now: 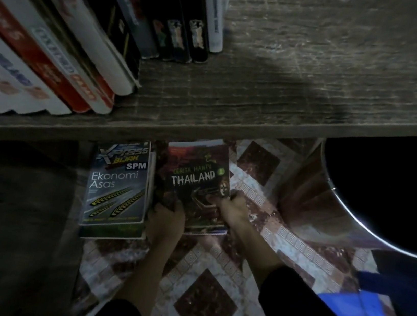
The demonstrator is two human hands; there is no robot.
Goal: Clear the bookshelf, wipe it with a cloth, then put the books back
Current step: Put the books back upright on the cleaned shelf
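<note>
A grey wooden shelf board (307, 72) runs across the top, its right part bare. Several books (66, 38) stand leaning on its left part. Below it on the tiled floor, both my hands hold a dark "Thailand" book (196, 180). My left hand (166, 219) grips its left edge and my right hand (232, 209) pinches its lower right corner. Under that book lie others, partly hidden. Right beside it, to the left, sits a stack topped by an "Ekonomi Asas" book (117, 185).
A round metal bin (329, 207) with a dark opening stands at the right, close to the books. A blue cloth-like item (357, 310) lies on the patterned floor tiles (210, 292) at lower right. A dark surface fills the lower left.
</note>
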